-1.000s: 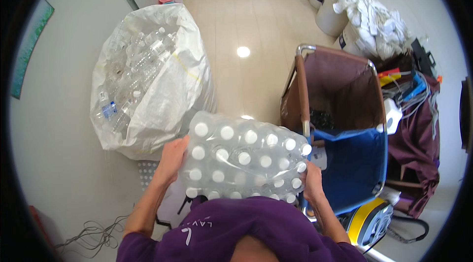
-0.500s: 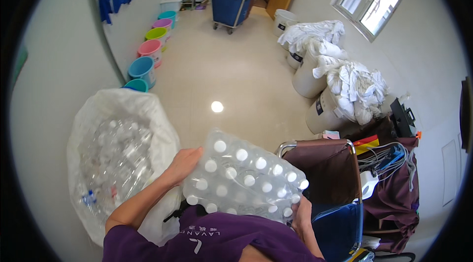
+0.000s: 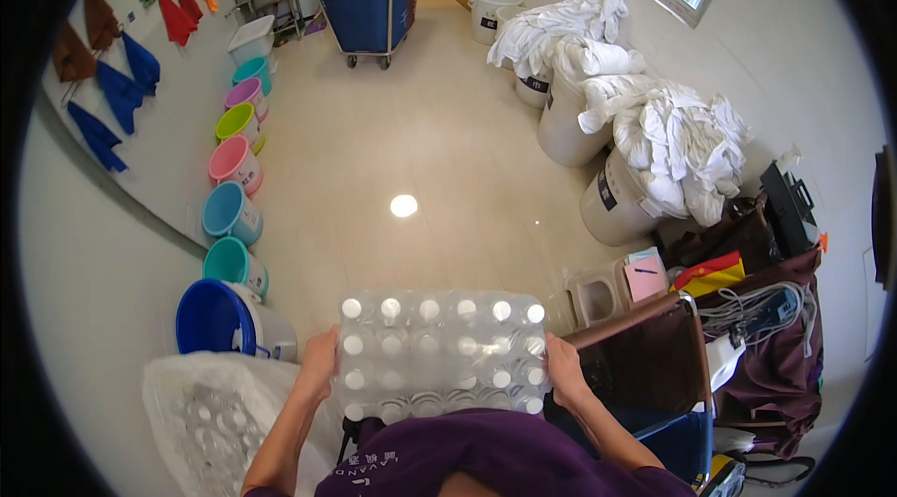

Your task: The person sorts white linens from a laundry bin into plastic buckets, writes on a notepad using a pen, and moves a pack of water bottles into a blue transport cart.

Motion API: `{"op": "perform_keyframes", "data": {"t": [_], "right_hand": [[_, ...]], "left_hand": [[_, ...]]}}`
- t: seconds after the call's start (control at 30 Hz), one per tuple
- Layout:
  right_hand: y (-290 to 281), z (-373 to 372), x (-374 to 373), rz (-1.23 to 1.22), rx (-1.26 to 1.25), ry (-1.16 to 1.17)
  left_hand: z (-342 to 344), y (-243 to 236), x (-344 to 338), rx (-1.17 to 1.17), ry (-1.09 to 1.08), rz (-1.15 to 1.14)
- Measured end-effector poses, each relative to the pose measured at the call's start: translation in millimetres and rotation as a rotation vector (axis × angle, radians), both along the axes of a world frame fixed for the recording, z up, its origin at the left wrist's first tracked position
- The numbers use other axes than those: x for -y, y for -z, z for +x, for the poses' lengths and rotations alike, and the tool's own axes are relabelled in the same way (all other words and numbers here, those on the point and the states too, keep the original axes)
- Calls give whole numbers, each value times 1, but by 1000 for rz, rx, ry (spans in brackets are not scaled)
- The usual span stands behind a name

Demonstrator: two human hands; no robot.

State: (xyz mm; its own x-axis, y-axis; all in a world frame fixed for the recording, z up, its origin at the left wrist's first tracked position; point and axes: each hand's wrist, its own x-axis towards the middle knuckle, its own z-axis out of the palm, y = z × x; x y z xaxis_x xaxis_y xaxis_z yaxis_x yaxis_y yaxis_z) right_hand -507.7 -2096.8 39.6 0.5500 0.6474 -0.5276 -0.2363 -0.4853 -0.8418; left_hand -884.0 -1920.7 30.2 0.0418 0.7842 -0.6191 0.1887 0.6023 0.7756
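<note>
Against my front I carry a shrink-wrapped pack of water bottles (image 3: 447, 347), clear with white caps set in rows. My left hand (image 3: 320, 362) grips the pack's left end, and my right hand (image 3: 564, 370) grips its right end. The fingertips are partly hidden behind the plastic wrap. Close by my left forearm stands a large white plastic sack (image 3: 173, 376) holding several clear bottles (image 3: 217, 427). To the right of my right hand is a cart with a brown and blue fabric bag (image 3: 645, 347).
Coloured buckets (image 3: 229, 212) line the left wall beneath hanging cloths (image 3: 120, 95). A blue wheeled bin (image 3: 364, 16) stands at the far end. Along the right, large pale barrels (image 3: 612, 203) hold heaped white linen (image 3: 668, 137). A coiled cable (image 3: 752, 310) lies on the cart at right.
The pack has swung from a slant to nearly level, still between both hands. My view has turned right-to-left, bringing more buckets and hanging cloths into sight; the sack sits lower.
</note>
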Motion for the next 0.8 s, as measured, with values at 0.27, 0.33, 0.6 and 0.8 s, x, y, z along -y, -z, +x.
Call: {"op": "perform_keyframes", "data": {"t": [0.27, 0.33, 0.6, 0.8], "right_hand": [[47, 22, -179, -194, 160, -57], [37, 16, -234, -194, 133, -31], [46, 20, -415, -186, 230, -28], [35, 25, -587, -85, -22, 176]], "left_hand": [[8, 80, -190, 57, -17, -55], [26, 49, -251, -52, 8, -53], [40, 21, -487, 1, 146, 80], [59, 46, -648, 14, 149, 91]]}}
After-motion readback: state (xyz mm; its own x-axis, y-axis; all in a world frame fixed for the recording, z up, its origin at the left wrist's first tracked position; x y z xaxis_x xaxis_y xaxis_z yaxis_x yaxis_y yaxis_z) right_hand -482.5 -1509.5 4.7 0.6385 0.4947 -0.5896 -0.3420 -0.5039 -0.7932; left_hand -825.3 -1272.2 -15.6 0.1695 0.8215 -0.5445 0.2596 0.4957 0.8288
